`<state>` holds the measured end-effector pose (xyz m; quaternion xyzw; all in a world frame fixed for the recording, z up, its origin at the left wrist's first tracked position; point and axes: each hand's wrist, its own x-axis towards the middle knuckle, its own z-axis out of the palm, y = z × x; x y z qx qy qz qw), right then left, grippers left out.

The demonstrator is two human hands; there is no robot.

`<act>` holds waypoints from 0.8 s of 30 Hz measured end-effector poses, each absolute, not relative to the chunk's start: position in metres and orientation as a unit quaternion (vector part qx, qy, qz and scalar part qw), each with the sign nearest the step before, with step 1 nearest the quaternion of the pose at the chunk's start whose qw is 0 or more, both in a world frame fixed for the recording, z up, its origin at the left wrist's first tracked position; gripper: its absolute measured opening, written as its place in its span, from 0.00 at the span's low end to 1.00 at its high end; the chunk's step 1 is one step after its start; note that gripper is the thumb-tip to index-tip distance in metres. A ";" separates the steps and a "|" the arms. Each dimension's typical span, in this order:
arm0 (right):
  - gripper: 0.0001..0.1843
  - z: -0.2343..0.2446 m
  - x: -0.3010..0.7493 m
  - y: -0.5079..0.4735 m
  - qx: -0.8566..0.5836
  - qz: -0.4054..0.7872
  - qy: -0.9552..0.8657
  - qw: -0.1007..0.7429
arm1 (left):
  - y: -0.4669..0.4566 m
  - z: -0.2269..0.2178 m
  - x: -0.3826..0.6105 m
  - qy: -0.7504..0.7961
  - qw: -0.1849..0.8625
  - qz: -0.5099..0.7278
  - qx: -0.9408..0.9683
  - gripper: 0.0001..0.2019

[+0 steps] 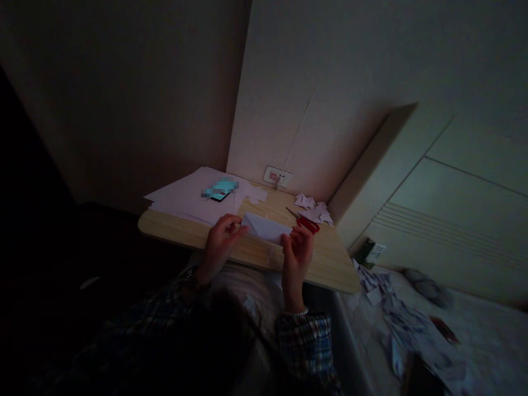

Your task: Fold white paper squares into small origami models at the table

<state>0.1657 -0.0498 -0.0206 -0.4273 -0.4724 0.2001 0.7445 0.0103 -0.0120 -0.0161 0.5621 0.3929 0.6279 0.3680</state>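
A folded white paper [266, 227] lies on a small wooden table [330, 264]. My left hand [220, 242] pinches its left end, fingers curled on the edge. At the paper's right end, my right hand [296, 256] holds the corner between thumb and fingers. Red-handled scissors [304, 221] lie on the table just behind my right hand. Both sleeves are plaid.
A stack of white sheets [185, 198] with a phone [219, 192] on it covers the table's back left. Crumpled paper scraps [313, 209] sit by the wall socket [277, 176]. More paper scraps [391, 308] litter the bed to the right. The room is dim.
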 end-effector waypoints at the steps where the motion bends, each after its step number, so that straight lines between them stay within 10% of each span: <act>1: 0.12 -0.021 0.166 -0.050 -0.429 0.202 -0.472 0.743 | -0.012 -0.016 0.010 0.388 0.370 0.626 0.566 0.09; 24: 0.07 -0.023 0.161 -0.047 -0.388 0.320 -0.544 0.672 | -0.011 -0.016 0.016 0.288 0.506 0.625 0.519 0.32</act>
